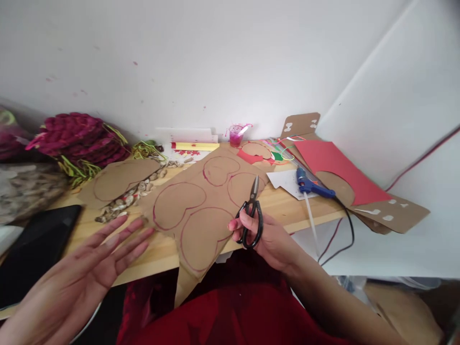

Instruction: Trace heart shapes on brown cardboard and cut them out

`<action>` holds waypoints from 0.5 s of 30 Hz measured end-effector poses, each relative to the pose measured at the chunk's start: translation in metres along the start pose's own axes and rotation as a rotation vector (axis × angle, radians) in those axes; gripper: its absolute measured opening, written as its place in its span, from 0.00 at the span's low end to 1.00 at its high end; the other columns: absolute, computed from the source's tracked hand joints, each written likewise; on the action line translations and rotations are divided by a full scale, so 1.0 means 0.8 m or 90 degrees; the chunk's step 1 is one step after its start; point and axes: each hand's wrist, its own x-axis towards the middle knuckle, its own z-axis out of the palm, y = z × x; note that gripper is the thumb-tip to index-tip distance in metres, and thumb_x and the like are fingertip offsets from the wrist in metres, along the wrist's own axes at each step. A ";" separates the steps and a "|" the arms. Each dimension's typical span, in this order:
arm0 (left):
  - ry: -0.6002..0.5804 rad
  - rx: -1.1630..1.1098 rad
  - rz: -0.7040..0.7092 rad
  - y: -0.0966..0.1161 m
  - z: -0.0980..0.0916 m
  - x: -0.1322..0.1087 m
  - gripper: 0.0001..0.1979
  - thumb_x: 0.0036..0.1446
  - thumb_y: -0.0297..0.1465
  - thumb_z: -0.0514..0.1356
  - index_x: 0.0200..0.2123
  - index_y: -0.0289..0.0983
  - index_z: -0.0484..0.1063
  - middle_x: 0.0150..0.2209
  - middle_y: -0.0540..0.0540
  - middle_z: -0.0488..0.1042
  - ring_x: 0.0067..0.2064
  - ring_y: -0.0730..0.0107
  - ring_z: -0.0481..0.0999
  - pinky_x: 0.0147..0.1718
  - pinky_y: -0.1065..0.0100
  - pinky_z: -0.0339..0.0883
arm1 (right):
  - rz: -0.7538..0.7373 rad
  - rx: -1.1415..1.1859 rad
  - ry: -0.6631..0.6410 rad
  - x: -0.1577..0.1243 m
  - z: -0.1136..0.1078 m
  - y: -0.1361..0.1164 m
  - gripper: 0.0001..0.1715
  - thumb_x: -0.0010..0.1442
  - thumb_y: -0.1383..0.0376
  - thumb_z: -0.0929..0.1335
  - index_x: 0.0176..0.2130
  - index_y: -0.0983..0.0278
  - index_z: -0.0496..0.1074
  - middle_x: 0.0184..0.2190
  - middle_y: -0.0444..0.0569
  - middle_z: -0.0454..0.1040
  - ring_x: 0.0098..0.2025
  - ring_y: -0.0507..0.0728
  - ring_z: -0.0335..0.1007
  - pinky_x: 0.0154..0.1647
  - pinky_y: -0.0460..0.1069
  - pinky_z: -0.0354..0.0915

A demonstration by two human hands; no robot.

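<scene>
A sheet of brown cardboard with several heart-like outlines drawn in dark pink lies across the table, its near corner jutting past the front edge. My right hand holds black-handled scissors over the sheet's right side, blades pointing up and away from me. To the left of the cardboard, my left hand is palm up with its fingers spread, and nothing is in it. Its fingertips are close to the sheet's left edge and to a scatter of small shells.
A blue glue gun with a black cord rests at right, near red paper. A plastic cup of pink liquid stands at the back. Magenta braided yarn and a black phone-like slab occupy the left. A white wall rises behind.
</scene>
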 end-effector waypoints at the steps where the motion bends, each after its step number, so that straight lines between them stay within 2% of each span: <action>1: -0.008 0.020 0.011 -0.001 0.002 -0.002 0.25 0.49 0.27 0.70 0.53 0.39 0.79 0.59 0.32 0.77 0.57 0.34 0.79 0.45 0.51 0.81 | 0.005 -0.006 0.013 0.003 -0.003 0.004 0.25 0.54 0.51 0.80 0.37 0.63 0.70 0.36 0.47 0.81 0.32 0.51 0.75 0.34 0.46 0.64; 5: 0.015 0.034 0.047 -0.005 0.009 -0.011 0.25 0.47 0.30 0.72 0.52 0.39 0.80 0.58 0.32 0.78 0.58 0.36 0.78 0.46 0.54 0.82 | 0.030 -0.042 0.025 0.007 -0.009 0.009 0.28 0.52 0.48 0.80 0.37 0.64 0.71 0.40 0.49 0.81 0.32 0.51 0.77 0.28 0.44 0.61; 10: 0.073 0.001 0.015 -0.010 0.019 -0.022 0.27 0.42 0.26 0.74 0.49 0.36 0.79 0.58 0.30 0.78 0.55 0.37 0.81 0.42 0.60 0.83 | 0.043 -0.039 0.005 0.011 -0.015 0.007 0.27 0.54 0.49 0.80 0.38 0.64 0.70 0.41 0.49 0.81 0.32 0.51 0.78 0.26 0.42 0.61; 13: 0.051 -0.027 0.010 -0.014 0.025 -0.022 0.23 0.47 0.25 0.72 0.49 0.35 0.77 0.56 0.29 0.79 0.53 0.40 0.82 0.44 0.59 0.83 | 0.054 -0.035 -0.008 0.013 -0.017 0.005 0.25 0.56 0.49 0.79 0.39 0.64 0.71 0.41 0.50 0.81 0.32 0.51 0.78 0.25 0.42 0.61; 15: 0.039 -0.044 0.008 -0.016 0.030 -0.020 0.21 0.51 0.22 0.69 0.50 0.35 0.76 0.52 0.30 0.81 0.50 0.47 0.84 0.43 0.62 0.83 | 0.062 -0.032 -0.013 0.014 -0.018 0.004 0.25 0.55 0.50 0.79 0.38 0.64 0.71 0.40 0.50 0.81 0.32 0.51 0.78 0.24 0.42 0.62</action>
